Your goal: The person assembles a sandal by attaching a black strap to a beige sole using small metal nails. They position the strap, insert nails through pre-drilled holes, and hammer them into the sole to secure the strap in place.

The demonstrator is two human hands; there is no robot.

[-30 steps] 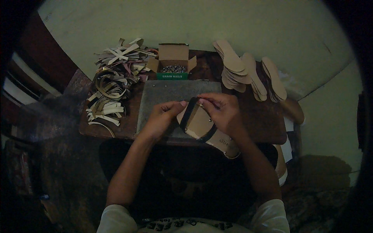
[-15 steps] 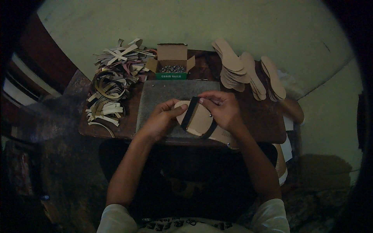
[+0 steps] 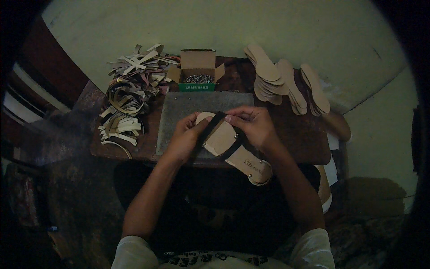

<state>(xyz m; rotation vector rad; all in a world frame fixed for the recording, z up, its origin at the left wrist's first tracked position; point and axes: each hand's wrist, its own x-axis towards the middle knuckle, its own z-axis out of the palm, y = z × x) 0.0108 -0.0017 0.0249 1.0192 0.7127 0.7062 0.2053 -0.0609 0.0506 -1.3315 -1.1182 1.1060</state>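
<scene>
**Sandal sole with black strap, held in both hands over the grey plate**

- Item: tan sandal sole (image 3: 233,150), held just above the grey plate (image 3: 179,116) on the dark wooden surface (image 3: 304,139). Long axis diagonal: toe up-left, heel down-right toward the person.
- Black strap (image 3: 210,127): crosses the sole near the toe.
- Left hand (image 3: 186,136): grip closed on the toe end and the strap's left side.
- Right hand (image 3: 253,125): fingertips pinch the strap's upper end; the nearer hand to the strap.
- Nearby: open cardboard box of nails (image 3: 197,71), strap pile (image 3: 132,83), stacked soles (image 3: 286,83).
</scene>
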